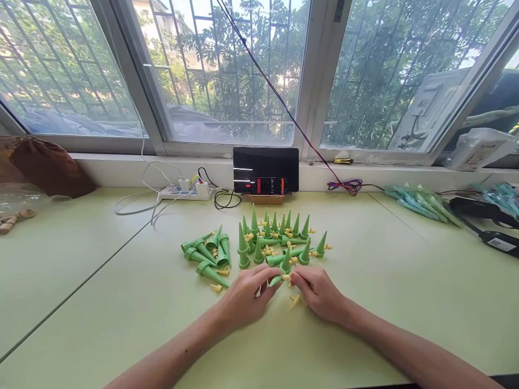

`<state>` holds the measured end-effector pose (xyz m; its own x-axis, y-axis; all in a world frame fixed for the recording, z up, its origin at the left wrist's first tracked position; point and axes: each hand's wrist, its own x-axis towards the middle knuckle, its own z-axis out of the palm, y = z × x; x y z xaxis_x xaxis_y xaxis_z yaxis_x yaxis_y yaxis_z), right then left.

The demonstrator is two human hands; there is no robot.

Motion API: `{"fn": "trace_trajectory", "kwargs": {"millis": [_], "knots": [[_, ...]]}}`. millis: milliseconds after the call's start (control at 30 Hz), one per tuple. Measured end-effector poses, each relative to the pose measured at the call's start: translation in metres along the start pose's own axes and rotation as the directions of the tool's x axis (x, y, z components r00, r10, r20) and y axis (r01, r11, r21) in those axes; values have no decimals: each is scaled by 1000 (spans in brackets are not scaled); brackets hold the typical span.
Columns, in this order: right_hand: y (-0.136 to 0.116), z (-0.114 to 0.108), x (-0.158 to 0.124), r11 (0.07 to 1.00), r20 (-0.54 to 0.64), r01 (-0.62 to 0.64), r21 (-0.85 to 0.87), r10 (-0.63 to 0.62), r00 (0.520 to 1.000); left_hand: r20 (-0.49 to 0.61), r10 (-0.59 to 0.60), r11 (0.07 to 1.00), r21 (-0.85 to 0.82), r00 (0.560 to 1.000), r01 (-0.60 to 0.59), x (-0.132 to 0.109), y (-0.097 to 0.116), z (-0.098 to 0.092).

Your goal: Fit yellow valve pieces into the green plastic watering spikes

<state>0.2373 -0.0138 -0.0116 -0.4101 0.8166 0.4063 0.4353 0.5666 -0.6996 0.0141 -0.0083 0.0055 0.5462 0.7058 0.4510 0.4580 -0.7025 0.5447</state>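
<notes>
My left hand (250, 290) is closed around a green plant watering spike (275, 281), whose pointed end shows between thumb and fingers. At the spike's side, my right hand (322, 293) pinches a small yellow valve (286, 277); whether the two parts are joined I cannot tell. Just beyond my fingers stands another green spike (286, 260). A loose yellow valve (295, 301) lies on the table below my right fingertips. Several upright spikes (258, 252) with yellow valves stand behind my hands. To the left lies a pile of green spikes (207, 253) with a few yellow valves among them.
At the back, a phone (268, 186) showing a timer leans before a black tablet (265, 162). A power strip (185, 192) with cables sits to its left. Bagged items (421, 202) and a black strap (486, 213) lie far right. A brown pouch (51, 167) stands far left.
</notes>
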Motion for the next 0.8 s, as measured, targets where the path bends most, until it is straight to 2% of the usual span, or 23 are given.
{"fn": "trace_trajectory", "kwargs": {"millis": [133,300,400,533,800], "knots": [[4,-1,0,999,-8,-23,-34,23,1000,-23,-34,999,17,999,35,0,-1,1],[8,-3,0,998,-56,-11,-61,7,998,-119,-185,979,68,976,194,2,-2,2],[7,-5,1,997,-67,5,-71,-10,998,-92,-256,963,64,962,262,5,-2,3],[5,-7,1,997,-79,15,-74,-21,997,-26,-289,956,44,957,289,7,-3,3],[2,-11,2,997,-99,18,-78,-26,995,-36,-297,954,18,954,298,8,-7,4]]}}
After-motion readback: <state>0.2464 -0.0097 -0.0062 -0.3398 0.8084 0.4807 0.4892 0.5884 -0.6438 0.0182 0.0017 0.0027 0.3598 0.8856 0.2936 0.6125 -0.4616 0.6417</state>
